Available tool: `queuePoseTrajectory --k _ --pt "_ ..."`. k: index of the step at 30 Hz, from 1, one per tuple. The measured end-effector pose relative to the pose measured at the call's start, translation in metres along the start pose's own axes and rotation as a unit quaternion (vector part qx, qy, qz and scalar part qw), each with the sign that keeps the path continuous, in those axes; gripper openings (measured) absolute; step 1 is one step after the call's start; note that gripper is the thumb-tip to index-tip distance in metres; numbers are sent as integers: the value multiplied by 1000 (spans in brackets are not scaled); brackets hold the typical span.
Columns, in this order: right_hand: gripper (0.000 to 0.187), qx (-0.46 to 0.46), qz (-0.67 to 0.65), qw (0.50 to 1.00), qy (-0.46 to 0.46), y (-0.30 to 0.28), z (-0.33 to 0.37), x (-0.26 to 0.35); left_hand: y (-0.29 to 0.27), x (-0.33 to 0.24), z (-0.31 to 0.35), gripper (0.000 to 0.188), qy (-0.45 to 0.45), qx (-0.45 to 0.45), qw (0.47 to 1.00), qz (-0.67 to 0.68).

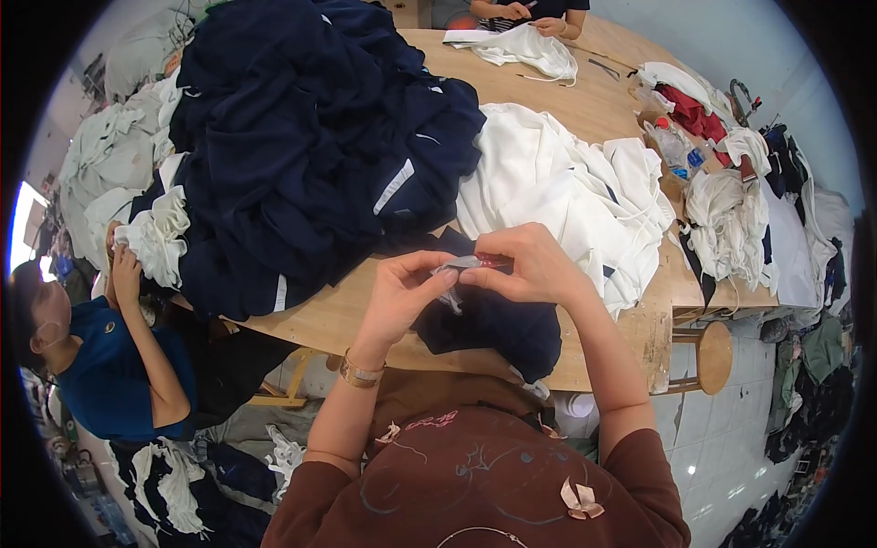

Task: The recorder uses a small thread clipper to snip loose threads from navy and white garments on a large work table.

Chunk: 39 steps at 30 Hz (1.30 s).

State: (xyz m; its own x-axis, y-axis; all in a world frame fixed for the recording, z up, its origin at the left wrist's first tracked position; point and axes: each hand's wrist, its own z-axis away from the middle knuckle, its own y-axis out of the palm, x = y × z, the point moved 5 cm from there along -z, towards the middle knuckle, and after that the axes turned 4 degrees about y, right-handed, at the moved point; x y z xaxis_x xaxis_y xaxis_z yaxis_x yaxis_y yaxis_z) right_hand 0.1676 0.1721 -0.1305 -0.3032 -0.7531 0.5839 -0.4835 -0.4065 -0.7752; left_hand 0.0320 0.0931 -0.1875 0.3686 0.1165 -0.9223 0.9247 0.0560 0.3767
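Note:
Both my hands meet in front of me, above the near edge of the table. My left hand (pixel 402 285) is closed, pinching a small light grey strip of fabric (pixel 449 294) whose end hangs down below the fingers. Close against it, my right hand (pixel 528 263) is closed too, thumb and fingertips pressed together on a small thing with a reddish part; its kind is too small to tell. Beneath the hands lies a dark navy piece of cloth (pixel 498 333), spread over the table edge and partly covered by my hands.
A large navy fabric heap (pixel 301 119) fills the table's left, with white garments (pixel 566 201) beside it. A co-worker (pixel 119 338) sits at left; another person (pixel 539 18) handles white cloth across the table. A wooden stool (pixel 713 358) stands at right, near clothes piles (pixel 731 219).

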Motion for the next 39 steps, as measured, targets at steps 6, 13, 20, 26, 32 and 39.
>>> queuePoseTrajectory --k 6,13,20,26,32,39 --pt "41 -20 -6 999 29 -8 3 -1 -3 -5 -2 18 11 -12 999 -39" --pt "41 -96 -85 987 98 -5 3 -10 -7 -4 -2 25 51 -16 998 -23" --pt "33 -79 -399 901 148 54 13 -37 -4 -7 -5 37 92 -11 996 -17" --pt "28 -173 -379 903 103 41 19 -31 -6 -6 -6 48 112 -42 986 -116" --pt "26 -241 -301 917 106 24 24 -27 -6 11 -3 41 0 -2 990 -143" --pt "27 -435 -52 878 191 13 56 -42 -4 -30 21 27 375 -199 770 -477"
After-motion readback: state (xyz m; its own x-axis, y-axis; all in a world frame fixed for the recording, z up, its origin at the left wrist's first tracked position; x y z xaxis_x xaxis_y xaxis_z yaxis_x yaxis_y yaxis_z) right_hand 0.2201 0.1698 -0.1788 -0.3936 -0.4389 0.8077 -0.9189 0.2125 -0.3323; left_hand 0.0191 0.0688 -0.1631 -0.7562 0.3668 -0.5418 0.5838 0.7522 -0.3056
